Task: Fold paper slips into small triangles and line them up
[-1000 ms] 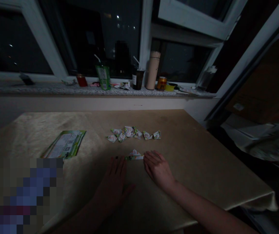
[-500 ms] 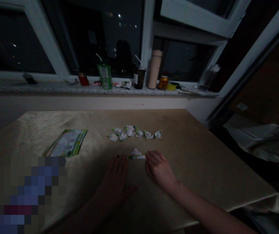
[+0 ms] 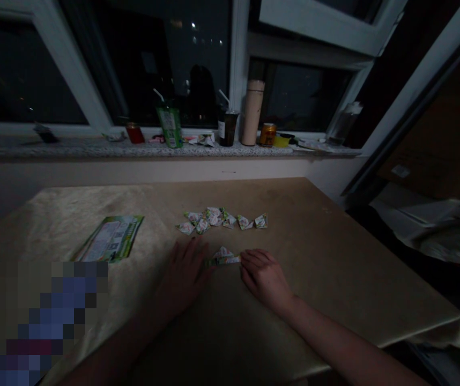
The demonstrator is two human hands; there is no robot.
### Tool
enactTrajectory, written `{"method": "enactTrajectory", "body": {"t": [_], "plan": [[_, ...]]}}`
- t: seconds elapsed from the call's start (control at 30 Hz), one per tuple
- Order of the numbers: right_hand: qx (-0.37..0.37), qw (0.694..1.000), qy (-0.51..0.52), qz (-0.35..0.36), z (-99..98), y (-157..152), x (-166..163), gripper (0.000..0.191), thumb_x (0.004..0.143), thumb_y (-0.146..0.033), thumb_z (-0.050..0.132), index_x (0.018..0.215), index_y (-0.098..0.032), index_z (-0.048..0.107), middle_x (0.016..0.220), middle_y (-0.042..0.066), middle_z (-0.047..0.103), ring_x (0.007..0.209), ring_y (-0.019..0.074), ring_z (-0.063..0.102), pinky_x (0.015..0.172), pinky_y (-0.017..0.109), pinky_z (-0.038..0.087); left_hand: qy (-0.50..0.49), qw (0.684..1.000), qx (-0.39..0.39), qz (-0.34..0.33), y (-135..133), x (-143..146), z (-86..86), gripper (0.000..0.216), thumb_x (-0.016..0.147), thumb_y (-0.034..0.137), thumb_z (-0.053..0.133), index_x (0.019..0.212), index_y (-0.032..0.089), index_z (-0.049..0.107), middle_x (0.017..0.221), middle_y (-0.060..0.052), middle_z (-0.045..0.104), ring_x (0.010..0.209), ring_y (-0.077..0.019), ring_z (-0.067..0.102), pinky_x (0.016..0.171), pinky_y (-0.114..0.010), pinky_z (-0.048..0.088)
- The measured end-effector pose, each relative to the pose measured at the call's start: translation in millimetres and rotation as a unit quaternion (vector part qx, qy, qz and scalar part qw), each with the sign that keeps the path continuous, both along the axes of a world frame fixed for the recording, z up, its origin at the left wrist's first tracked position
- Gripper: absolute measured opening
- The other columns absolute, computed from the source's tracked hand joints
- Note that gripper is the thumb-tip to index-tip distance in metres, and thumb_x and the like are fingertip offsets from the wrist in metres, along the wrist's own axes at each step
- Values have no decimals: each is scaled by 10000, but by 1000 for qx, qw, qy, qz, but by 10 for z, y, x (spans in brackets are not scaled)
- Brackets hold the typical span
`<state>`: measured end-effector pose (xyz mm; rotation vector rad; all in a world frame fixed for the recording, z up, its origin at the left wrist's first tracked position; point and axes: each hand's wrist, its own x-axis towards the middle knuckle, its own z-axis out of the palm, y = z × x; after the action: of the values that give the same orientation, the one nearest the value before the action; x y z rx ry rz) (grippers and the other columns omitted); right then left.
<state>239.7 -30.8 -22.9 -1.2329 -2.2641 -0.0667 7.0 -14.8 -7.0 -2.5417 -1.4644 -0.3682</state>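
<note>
A partly folded piece of printed paper (image 3: 224, 256) lies on the table between my hands, with a pointed top and a flat strip along its lower edge. My left hand (image 3: 186, 273) rests palm down at its left end, fingers stretched and slightly apart; its thumb side is close to the strip. At the right end, the curled fingers of my right hand (image 3: 262, 273) grip the paper, hiding that tip. Beyond them is a row of several small folded paper pieces (image 3: 214, 216), white and green, partly piled on each other.
A stack of green and white printed sheets (image 3: 111, 238) lies at the left on the cloth-covered table (image 3: 334, 268). Along the windowsill (image 3: 105, 151) stand a green cup (image 3: 169, 127), a dark cup (image 3: 227, 128), a pink flask (image 3: 253, 112) and an orange can (image 3: 267, 135). A blurred block covers the lower left.
My left hand has moved forward and slightly left, its fingers now beyond the strip's left end. More of that end shows. My right hand stays at the right end.
</note>
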Motion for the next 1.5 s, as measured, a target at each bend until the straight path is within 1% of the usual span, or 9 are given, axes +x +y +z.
{"method": "enactTrajectory", "body": {"t": [0.1,0.27,0.4,0.5,0.67,0.87,1.07,1.27,1.5], "plan": [[-10,1000,12,1,10,2,9,228,880,-171,520,1040,-166,681,1079,69,700,1033,218,616,945,383,437,8,1000,-9,-7,99,-6,-62,418,969,392,385,1333,217,488,1479,-131,337,1357,-296,290,1078,-562,188],[-51,998,43,-2,20,26,29,203,876,-184,539,1010,-187,691,1078,64,701,1030,203,617,935,365,428,9,999,-47,-19,133,42,-85,393,975,339,396,1359,289,464,1501,-102,308,1364,-293,284,1074,-593,150],[-91,993,70,-25,21,95,37,272,844,-240,606,1107,-196,655,1177,85,655,1093,230,582,953,399,401,0,997,-68,-29,149,40,-115,380,983,297,373,1347,295,481,1488,-92,339,1360,-270,299,1090,-576,123],[-111,992,58,-21,20,163,32,338,843,-272,621,1175,-210,623,1269,90,596,1186,258,514,1001,444,348,-8,996,-78,-33,159,34,-142,382,991,293,348,1353,302,469,1475,-88,364,1358,-252,307,1090,-569,138],[-142,987,71,25,6,298,15,272,873,-226,584,1132,-269,655,1279,55,594,1203,238,499,1030,455,305,-27,995,-93,-40,172,21,-171,390,993,283,324,1358,268,461,1467,-78,379,1356,-249,308,1093,-564,145],[-193,969,146,49,-44,443,-13,266,786,-183,679,1036,-271,696,1220,48,635,1202,243,504,1020,456,308,-64,989,-122,-52,198,-19,-157,397,956,266,399,1345,216,462,1448,-79,409,1342,-243,329,1104,-544,143],[-178,961,204,47,-41,433,-33,167,727,-144,733,861,-240,708,1054,37,694,1034,215,593,967,418,316,-134,980,-135,-58,222,-44,-81,328,880,227,529,1206,237,565,1323,-54,544,1235,-228,464,1102,-511,180],[-159,967,195,41,-43,435,-7,102,704,-156,764,740,-214,688,912,15,689,933,193,597,900,378,326,-162,975,-121,-91,187,-24,11,228,870,187,521,1068,229,626,1134,-23,647,1091,-207,549,1079,-458,237],[-151,966,169,124,-12,445,80,63,746,-189,746,726,-233,705,868,4,680,892,167,603,875,347,349,-121,983,-96,-100,133,26,52,216,883,132,493,1017,217,639,1042,-16,670,1016,-202,563,992,-387,331]]}}
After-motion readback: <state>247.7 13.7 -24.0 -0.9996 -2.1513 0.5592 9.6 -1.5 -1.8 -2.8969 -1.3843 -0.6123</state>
